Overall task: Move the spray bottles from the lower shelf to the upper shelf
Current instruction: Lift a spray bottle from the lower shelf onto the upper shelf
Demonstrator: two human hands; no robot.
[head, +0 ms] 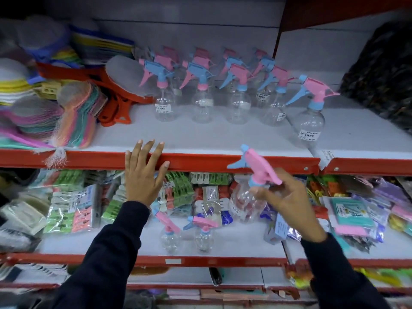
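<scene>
My right hand (289,201) grips a clear spray bottle (247,201) with a pink head and blue trigger, holding it by the neck, tilted, just below the upper shelf's red front edge (223,162). My left hand (142,172) rests flat on that edge with fingers spread. On the upper shelf stand several clear spray bottles in rows (202,103), and one stands apart to the right (310,121). Two small spray bottles (169,236) (204,237) stand on the lower shelf (234,239) between my arms.
Netted plastic brushes and scoops (73,117) crowd the upper shelf's left side. A dark bundle (379,81) sits at its right. Bags of clothes pegs (73,208) and packets (352,215) fill the back of the lower shelf. A red upright (278,36) divides the bays.
</scene>
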